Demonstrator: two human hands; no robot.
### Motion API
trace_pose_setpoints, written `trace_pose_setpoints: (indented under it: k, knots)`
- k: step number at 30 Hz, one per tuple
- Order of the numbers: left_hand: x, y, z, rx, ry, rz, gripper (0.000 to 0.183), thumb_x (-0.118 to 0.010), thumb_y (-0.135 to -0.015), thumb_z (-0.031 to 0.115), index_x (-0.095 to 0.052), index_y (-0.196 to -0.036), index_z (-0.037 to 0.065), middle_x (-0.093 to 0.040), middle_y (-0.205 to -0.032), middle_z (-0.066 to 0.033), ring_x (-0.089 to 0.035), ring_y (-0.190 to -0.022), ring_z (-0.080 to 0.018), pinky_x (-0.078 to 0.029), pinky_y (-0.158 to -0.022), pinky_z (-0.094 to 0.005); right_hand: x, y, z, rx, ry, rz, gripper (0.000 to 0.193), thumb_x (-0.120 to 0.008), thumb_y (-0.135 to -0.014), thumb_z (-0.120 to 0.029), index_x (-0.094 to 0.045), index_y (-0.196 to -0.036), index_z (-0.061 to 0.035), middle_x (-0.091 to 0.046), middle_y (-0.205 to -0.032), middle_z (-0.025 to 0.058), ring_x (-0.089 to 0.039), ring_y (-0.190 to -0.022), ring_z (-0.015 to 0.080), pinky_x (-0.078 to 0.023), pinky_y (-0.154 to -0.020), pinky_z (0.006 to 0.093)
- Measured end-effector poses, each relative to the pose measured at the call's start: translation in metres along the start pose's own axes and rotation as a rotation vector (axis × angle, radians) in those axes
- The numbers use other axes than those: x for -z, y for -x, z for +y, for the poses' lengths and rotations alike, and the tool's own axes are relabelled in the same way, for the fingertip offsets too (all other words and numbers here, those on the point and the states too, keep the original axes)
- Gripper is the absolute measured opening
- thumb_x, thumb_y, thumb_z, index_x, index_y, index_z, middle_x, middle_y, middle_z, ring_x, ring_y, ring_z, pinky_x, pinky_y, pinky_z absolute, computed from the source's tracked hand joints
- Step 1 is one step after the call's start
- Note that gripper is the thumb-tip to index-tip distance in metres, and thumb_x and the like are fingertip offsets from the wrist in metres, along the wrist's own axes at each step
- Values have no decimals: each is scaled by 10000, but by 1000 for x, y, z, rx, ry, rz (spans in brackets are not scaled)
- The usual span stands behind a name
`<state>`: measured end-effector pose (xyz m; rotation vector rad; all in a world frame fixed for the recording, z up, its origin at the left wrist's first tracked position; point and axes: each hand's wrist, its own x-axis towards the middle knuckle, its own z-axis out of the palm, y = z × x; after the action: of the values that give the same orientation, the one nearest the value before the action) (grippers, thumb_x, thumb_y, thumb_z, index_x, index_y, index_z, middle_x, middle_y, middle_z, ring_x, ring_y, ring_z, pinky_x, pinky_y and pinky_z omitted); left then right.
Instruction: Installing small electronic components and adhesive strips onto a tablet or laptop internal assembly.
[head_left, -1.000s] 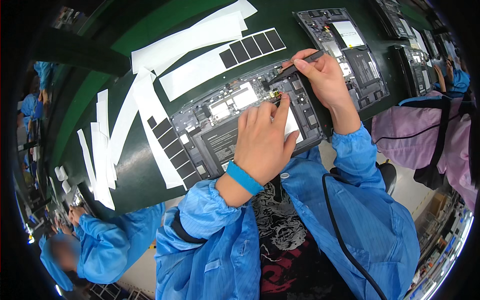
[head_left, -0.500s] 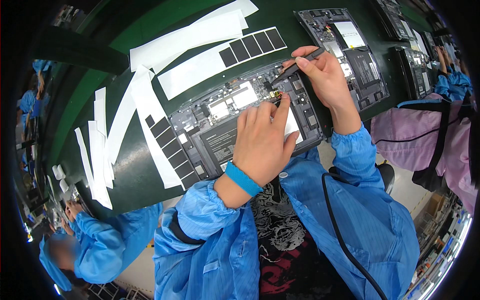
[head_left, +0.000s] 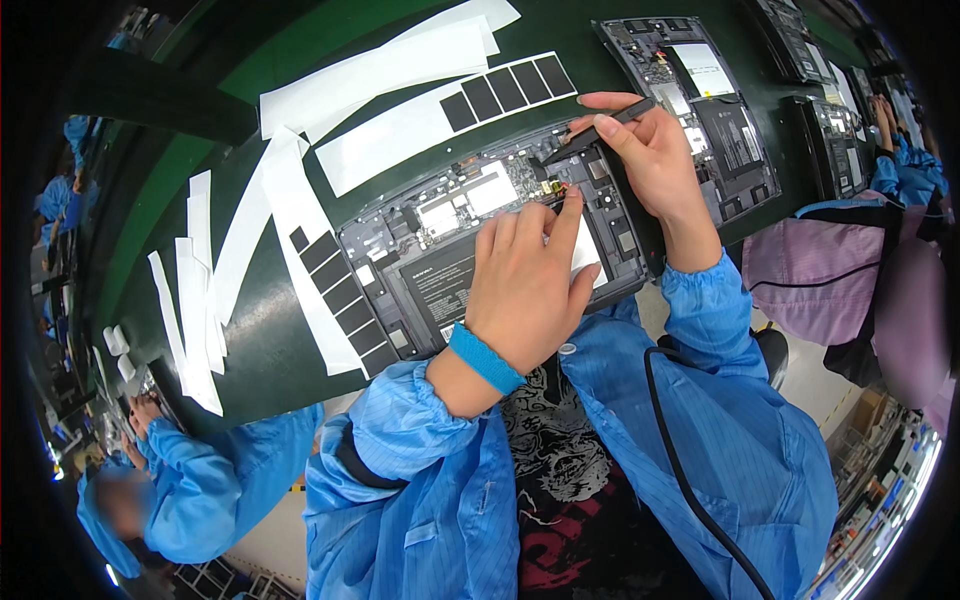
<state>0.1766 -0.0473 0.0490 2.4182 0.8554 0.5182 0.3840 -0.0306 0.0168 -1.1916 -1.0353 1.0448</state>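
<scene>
An opened tablet (head_left: pixel 440 250) with its back cover off lies on the green bench, showing circuit boards and a black battery. My left hand (head_left: pixel 525 285) rests flat on the battery, its index finger pressing near a small gold connector at the board's edge. My right hand (head_left: pixel 650 150) holds a thin black tool (head_left: pixel 600 128) like a pen, with the tip pointing down-left onto the tablet's upper right part. A blue band sits on my left wrist.
White backing strips (head_left: pixel 390 70) and strips with black square pads (head_left: pixel 335 290) lie around the tablet. Another opened tablet (head_left: pixel 700 100) lies to the right, more beyond it. A person in blue sits at lower left (head_left: pixel 200 470), another in pink at right (head_left: pixel 850 280).
Almost nothing has moved. My left hand stays on the battery and my right hand keeps the tool tip at the same spot.
</scene>
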Motion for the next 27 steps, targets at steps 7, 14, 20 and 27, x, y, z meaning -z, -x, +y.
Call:
trace_pose_setpoints:
  k: [7,14,20,27]
  knots:
    - [0,0,2,3,-26,6,590,-692,-802,184,-492,-1322,-13,-486,-1034,-151,-481,-954,-313,-397,-874,-408,-2,2,-1,-6,33,25,283,-574,-950,-106,-561,-1181,58,-695,-996,166,-662,-869,153,-539,-760,256]
    - [-2,-5,3,19,-124,43,581,-703,-786,184,-495,-1298,5,-453,-1259,-200,-451,-1150,-367,-394,-944,-413,-4,2,-2,2,35,37,273,-575,-947,-93,-563,-1173,59,-697,-990,165,-663,-862,150,-540,-761,256]
    - [-11,-8,-1,26,-198,21,627,-714,-775,245,-466,-1303,15,-409,-1392,-249,-381,-1296,-413,-348,-1018,-480,-6,2,-3,42,88,50,263,-575,-947,-98,-573,-1161,56,-697,-989,165,-662,-874,152,-534,-772,257]
    - [-15,-10,4,19,-232,80,620,-689,-795,269,-458,-1292,-20,-419,-1358,-302,-393,-1288,-409,-303,-1080,-503,4,1,1,116,108,139,220,-569,-956,-141,-631,-1057,45,-697,-972,140,-648,-901,156,-498,-790,270]
